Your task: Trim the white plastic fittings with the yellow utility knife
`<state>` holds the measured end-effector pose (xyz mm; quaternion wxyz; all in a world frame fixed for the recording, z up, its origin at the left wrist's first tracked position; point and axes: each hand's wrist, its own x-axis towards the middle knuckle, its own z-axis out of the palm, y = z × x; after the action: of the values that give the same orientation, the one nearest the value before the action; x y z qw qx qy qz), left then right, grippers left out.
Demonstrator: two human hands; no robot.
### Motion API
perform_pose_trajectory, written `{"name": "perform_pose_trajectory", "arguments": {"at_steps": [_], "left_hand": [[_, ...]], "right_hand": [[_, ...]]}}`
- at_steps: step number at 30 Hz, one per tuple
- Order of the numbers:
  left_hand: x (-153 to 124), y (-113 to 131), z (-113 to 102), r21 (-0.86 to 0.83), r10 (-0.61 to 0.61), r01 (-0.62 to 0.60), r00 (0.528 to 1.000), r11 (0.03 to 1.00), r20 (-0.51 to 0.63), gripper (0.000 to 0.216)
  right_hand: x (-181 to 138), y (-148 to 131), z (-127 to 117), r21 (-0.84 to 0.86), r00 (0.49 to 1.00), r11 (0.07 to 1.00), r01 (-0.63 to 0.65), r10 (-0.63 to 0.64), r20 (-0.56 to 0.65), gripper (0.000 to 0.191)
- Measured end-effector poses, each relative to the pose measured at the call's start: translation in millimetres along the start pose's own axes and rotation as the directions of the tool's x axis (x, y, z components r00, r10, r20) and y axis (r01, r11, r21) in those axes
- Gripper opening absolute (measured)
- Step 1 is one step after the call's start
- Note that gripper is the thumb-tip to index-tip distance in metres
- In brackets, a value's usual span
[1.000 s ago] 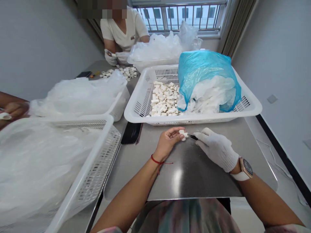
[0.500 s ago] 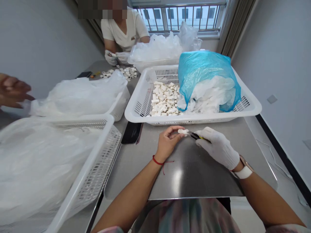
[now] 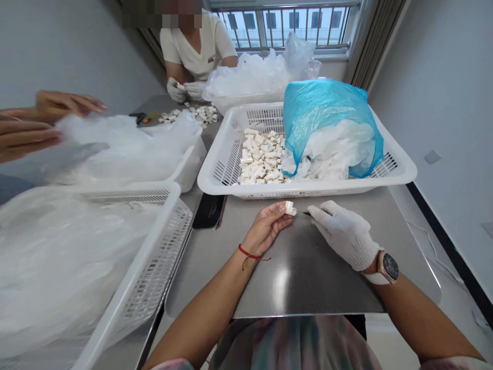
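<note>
My left hand, bare with a red string at the wrist, pinches a small white plastic pipe fitting between thumb and fingers. Closed around a utility knife is my right hand, in a white knit glove. Most of the knife's handle is hidden by the glove; its thin blade points left at the fitting's open end. Whether the blade touches the fitting I cannot tell. Both hands are above the metal table, in front of a white basket with many similar fittings.
A blue plastic bag lies in the basket's right side. Bag-filled baskets stand at left, beside a dark phone. A co-worker's bare hands handle plastic film at far left. Another person in white gloves sits behind loose fittings.
The fitting has turned in my left hand and tilted more upright. My right hand has rolled palm-down, hiding the knife handle. At far left, the co-worker's hands have moved inward, lifting film.
</note>
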<state>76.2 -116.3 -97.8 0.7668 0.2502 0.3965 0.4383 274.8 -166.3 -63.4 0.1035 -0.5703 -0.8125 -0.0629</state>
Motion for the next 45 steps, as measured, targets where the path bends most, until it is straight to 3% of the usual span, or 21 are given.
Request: {"name": "perform_pose_trajectory", "arguments": {"at_steps": [4, 11, 21, 25, 29, 35, 45], "left_hand": [[-0.3, 0.1, -0.3, 0.034, 0.0, -0.001, 1.0, 0.999, 0.009, 0.019], [-1.0, 0.4, -1.1, 0.069, 0.042, -0.042, 0.999, 0.997, -0.001, 0.028], [-6.7, 1.3, 5.0, 0.231, 0.171, -0.17, 0.985, 0.958, 0.018, 0.032], [-3.9, 1.0, 4.3, 0.278, 0.246, -0.225, 0.968, 0.934, -0.046, 0.036], [-0.4, 0.1, 3.4, 0.309, 0.242, -0.202, 0.966, 0.929, -0.096, 0.033], [-3.1, -2.2, 5.3, 0.336, 0.149, -0.133, 0.988, 0.932, -0.024, 0.032], [-5.9, 0.3, 5.4, 0.407, 0.177, -0.147, 0.983, 0.901, -0.037, 0.031]], "right_hand": [[0.6, 0.1, -1.0, 0.016, 0.996, 0.999, 0.04, -0.041, 0.081, 0.026], [1.3, 0.7, 0.7, 0.014, 0.996, 1.0, -0.005, 0.004, 0.087, 0.028], [1.8, 5.3, -3.7, 0.265, 0.992, 0.962, -0.069, 0.037, 0.124, 0.025], [1.3, 9.0, -5.3, 0.378, 0.991, 0.924, -0.052, 0.001, 0.134, 0.021], [0.3, 6.5, -4.2, 0.259, 0.997, 0.963, -0.071, 0.058, 0.056, 0.028], [0.9, 1.9, -1.0, 0.055, 0.997, 0.996, -0.068, 0.065, 0.043, 0.031], [0.7, 4.3, -0.6, -0.041, 0.999, 0.999, -0.031, 0.033, 0.03, 0.032]]}}
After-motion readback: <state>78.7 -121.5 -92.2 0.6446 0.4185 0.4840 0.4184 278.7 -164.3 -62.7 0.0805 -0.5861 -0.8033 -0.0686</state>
